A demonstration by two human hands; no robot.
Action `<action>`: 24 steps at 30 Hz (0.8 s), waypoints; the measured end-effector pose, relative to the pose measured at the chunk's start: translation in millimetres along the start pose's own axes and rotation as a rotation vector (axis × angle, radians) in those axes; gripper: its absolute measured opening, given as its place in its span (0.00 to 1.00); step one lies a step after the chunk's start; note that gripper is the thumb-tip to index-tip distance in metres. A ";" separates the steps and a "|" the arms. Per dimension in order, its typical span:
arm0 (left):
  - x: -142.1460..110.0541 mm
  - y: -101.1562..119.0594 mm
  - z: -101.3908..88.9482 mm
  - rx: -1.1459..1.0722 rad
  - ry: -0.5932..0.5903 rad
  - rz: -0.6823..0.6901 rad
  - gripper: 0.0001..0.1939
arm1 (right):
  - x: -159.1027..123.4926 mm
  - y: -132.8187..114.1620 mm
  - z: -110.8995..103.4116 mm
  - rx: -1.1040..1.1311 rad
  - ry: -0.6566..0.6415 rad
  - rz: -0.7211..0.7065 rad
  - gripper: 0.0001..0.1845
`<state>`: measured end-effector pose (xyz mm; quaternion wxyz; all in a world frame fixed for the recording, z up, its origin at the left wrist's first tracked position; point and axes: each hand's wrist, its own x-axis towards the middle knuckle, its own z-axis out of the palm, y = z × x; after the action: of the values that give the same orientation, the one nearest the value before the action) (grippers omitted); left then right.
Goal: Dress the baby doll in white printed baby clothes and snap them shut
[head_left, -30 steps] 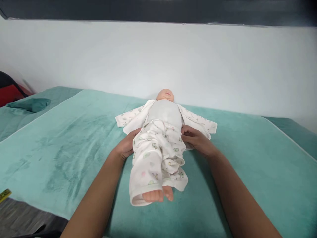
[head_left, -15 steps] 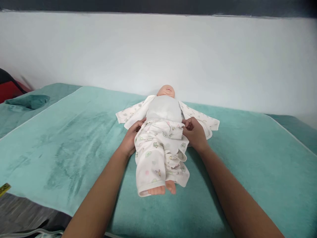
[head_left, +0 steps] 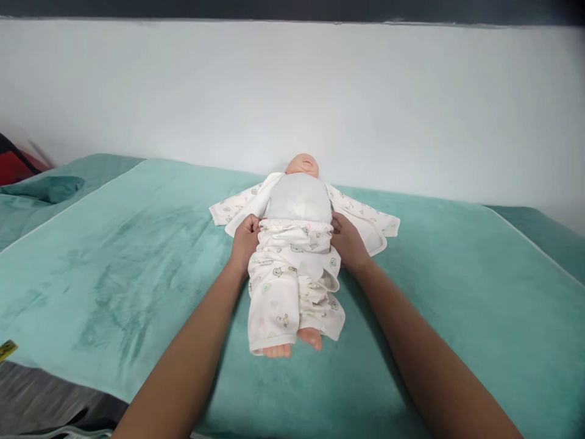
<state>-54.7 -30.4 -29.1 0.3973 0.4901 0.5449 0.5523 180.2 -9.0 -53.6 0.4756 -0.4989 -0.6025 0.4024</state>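
A baby doll [head_left: 299, 198] lies on its back, head toward the wall, its grey torso bare in front. White printed pants [head_left: 276, 292] cover its legs up to the waist, with the toes showing below the hems. My left hand [head_left: 247, 239] is closed on the waistband at the doll's left-of-view hip. On the opposite hip, my right hand [head_left: 350, 242] grips the other end of the waistband, its fingertips partly hidden. A white printed shirt [head_left: 365, 216] is spread open under the doll, its sleeves stretched out to both sides.
Green plush cloth [head_left: 137, 274] covers the bed under the doll. A white wall [head_left: 292, 91] rises behind it. At the far left are a green pillow-like bundle [head_left: 50, 188] and a red and black object [head_left: 13, 164]. Grey floor [head_left: 41, 396] shows at lower left.
Both hands have pulled the waistband a little higher and straighter across the doll's waist. My left hand's fingers have closed more tightly. The view has shifted slightly.
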 end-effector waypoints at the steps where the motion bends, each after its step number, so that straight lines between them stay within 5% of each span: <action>1: 3.2 -0.5 2.9 -0.018 -0.001 -0.003 0.15 | 1.5 -0.5 0.3 -0.030 0.025 -0.017 0.29; 7: 17.9 -2.5 14.0 -0.150 -0.037 -0.077 0.11 | 9.3 1.0 -0.6 -0.021 0.113 -0.035 0.24; 14: 10.7 -4.1 4.7 -0.344 -0.097 -0.038 0.13 | 10.7 2.6 -9.9 0.003 0.041 -0.060 0.19; 20: 0.1 4.5 -13.5 -0.152 -0.261 0.143 0.08 | -11.0 -10.1 -24.0 -0.154 0.089 -0.149 0.14; 24: 3.0 11.2 -21.0 0.007 -0.368 0.144 0.12 | -16.7 -17.8 -32.9 -0.056 -0.050 -0.223 0.04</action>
<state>-74.7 -33.0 -16.1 0.4478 0.6220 0.4285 0.4785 209.2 -28.3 -32.0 0.4881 -0.4313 -0.6771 0.3424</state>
